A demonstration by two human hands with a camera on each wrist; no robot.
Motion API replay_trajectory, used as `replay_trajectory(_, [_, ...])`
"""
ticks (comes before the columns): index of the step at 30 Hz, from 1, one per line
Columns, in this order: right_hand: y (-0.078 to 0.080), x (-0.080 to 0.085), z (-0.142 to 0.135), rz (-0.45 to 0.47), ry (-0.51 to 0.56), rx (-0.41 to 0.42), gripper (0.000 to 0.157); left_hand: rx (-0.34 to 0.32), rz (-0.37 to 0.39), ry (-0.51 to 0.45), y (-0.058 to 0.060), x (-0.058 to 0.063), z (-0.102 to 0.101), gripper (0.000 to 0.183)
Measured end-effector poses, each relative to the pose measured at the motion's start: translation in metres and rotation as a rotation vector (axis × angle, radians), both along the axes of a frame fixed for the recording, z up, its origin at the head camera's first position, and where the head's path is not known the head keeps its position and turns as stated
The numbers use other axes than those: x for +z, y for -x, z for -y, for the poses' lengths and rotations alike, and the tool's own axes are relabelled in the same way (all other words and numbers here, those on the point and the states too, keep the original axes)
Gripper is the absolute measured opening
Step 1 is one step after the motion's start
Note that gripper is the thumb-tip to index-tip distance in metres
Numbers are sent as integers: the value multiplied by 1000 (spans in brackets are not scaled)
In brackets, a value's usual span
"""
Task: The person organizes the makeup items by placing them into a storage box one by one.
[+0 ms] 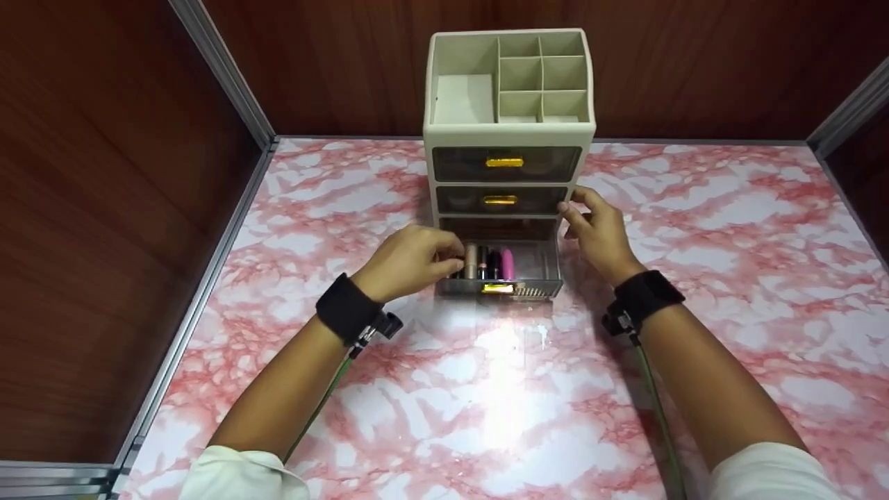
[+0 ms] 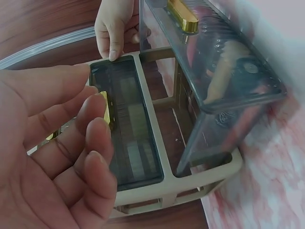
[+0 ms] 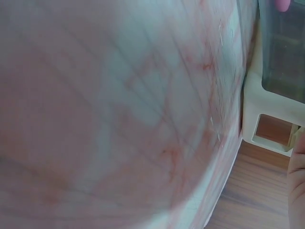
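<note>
A cream drawer organizer (image 1: pixel 510 130) stands upright with its bottom drawer (image 1: pixel 538 260) pulled out. Several cosmetic tubes lie inside, among them a pink tube (image 1: pixel 508 264) and a beige tube (image 1: pixel 471 261). Over the drawer's left end is my left hand (image 1: pixel 413 260), fingers loosely bent. In the left wrist view, nothing shows between the left hand's (image 2: pixel 62 148) thumb and fingers. My right hand (image 1: pixel 601 229) holds the organizer's right side, thumb on the front edge beside the middle drawer (image 1: pixel 465 201) and fingers at the side wall.
Open compartments (image 1: pixel 521 74) top the organizer. Its upper drawer (image 1: pixel 458 164) and middle drawer are closed, with gold handles. Pink-and-white marbled table (image 1: pixel 389 396) lies beneath. Brown wood panels (image 1: pixel 333 69) with metal edging surround the back and sides. A green cable (image 1: pixel 656 396) trails from the right wrist.
</note>
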State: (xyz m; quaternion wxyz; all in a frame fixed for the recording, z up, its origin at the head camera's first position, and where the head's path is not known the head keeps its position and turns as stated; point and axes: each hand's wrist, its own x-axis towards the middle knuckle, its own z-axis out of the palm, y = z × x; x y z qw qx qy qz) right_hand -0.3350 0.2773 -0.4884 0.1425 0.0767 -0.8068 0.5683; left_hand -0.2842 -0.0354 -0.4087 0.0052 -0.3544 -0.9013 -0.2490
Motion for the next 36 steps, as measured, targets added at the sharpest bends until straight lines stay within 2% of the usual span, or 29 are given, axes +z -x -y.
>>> replay_trajectory(6, [-6, 13, 2, 7, 21, 33, 30, 23, 2, 15, -2, -9, 17, 13])
replay_trajectory(10, [-16, 24, 7, 3, 23, 28, 30, 70, -1, 26, 0, -16, 32, 15])
replay_trajectory(15, [-20, 26, 9, 13, 28, 21, 31, 119, 20, 35, 0, -22, 50, 17])
replay_trajectory(20, [-18, 24, 10, 11, 35, 20, 30, 159, 48, 61, 0, -31, 65, 20])
replay_trajectory(27, [-1, 0, 0, -3, -24, -26, 33, 224, 101, 93, 3, -46, 89, 28])
replay_trajectory(36, [0, -2, 2, -8, -18, -42, 32, 270, 153, 65, -2, -62, 111, 24])
